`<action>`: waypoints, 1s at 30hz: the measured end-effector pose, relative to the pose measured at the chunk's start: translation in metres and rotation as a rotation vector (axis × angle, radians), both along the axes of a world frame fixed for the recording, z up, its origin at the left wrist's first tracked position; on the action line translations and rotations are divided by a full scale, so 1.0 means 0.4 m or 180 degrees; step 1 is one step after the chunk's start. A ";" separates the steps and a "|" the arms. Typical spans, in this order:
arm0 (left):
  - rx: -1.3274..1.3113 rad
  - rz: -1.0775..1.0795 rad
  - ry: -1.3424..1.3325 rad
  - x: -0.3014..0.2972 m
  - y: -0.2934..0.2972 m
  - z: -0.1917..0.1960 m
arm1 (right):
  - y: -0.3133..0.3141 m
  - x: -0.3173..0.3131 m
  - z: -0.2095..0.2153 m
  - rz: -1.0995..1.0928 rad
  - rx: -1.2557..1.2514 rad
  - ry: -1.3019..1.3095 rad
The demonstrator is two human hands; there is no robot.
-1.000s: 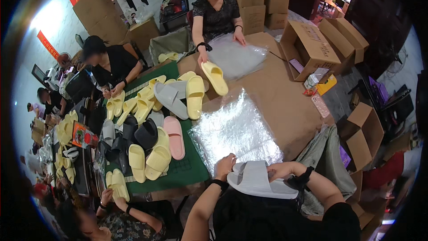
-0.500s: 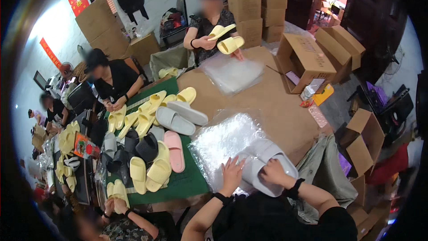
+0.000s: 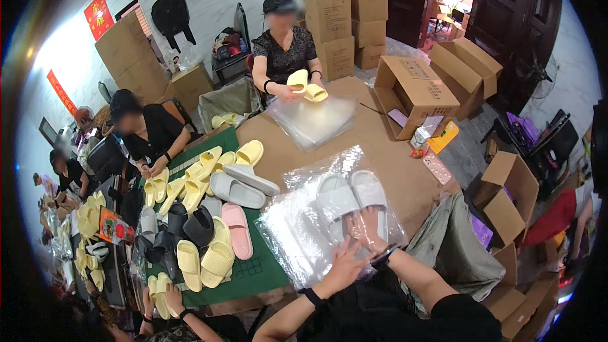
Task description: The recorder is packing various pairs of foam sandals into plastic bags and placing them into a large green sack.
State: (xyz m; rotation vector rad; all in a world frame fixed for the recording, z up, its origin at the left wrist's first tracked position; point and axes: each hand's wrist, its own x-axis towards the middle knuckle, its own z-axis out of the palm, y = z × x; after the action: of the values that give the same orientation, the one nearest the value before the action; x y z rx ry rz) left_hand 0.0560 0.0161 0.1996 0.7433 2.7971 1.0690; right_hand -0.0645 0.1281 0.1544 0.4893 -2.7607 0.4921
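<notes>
A pair of light grey slippers (image 3: pixel 369 189) lies inside a clear plastic bag (image 3: pixel 297 215) on the near right part of the table, toes pointing away from me. My right hand (image 3: pixel 366 228) reaches into the bag's mouth and grips the slippers at their heel end, partly veiled by shiny film. Beside it, my left hand (image 3: pixel 345 266) rests at the near edge of the bag with its fingers stretched and apart. More flat clear bags appear to lie under the film on the left; the glare hides their edges.
Yellow slippers (image 3: pixel 218 263), a pink slipper (image 3: pixel 237 231) and grey and black ones cover the green mat (image 3: pixel 266 272) to the left. Across the table a person (image 3: pixel 285 57) holds yellow slippers above clear bags (image 3: pixel 310 126). Open cartons (image 3: pixel 415 95) and a grey-green cloth (image 3: pixel 453 250) stand right.
The grey slippers have moved from the bag's near right side forward into it, with my right hand following. My left hand has shifted right and nearer me. The person opposite has lowered the yellow slippers.
</notes>
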 end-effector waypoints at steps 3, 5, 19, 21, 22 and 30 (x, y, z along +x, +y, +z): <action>0.0639 -0.0373 -0.0100 0.010 0.020 0.032 | -0.032 -0.064 0.075 -0.0027 -0.0153 0.0234; 0.1581 -0.0420 -0.0494 -0.002 0.037 0.103 | 0.003 -0.108 0.055 0.0351 0.0081 0.0455; 0.1827 -0.0223 -0.0549 -0.094 0.079 0.015 | 0.214 0.083 -0.020 0.1064 -0.1225 -0.1600; 0.0788 0.0491 0.0358 -0.101 0.049 0.003 | 0.197 0.016 -0.012 -0.0277 -0.2511 -0.2204; 0.0607 0.0766 0.0404 -0.099 0.015 -0.030 | 0.194 -0.024 0.034 -0.0600 -0.2514 -0.2323; -0.2029 0.2136 -0.0878 -0.011 -0.160 -0.241 | 0.286 -0.143 0.141 0.0339 -0.2432 0.0012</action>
State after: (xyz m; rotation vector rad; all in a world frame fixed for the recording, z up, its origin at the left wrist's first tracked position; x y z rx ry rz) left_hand 0.0515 -0.0480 0.1032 -0.3935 2.8930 0.2062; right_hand -0.1218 0.2425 0.2110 0.4293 -2.2903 1.4685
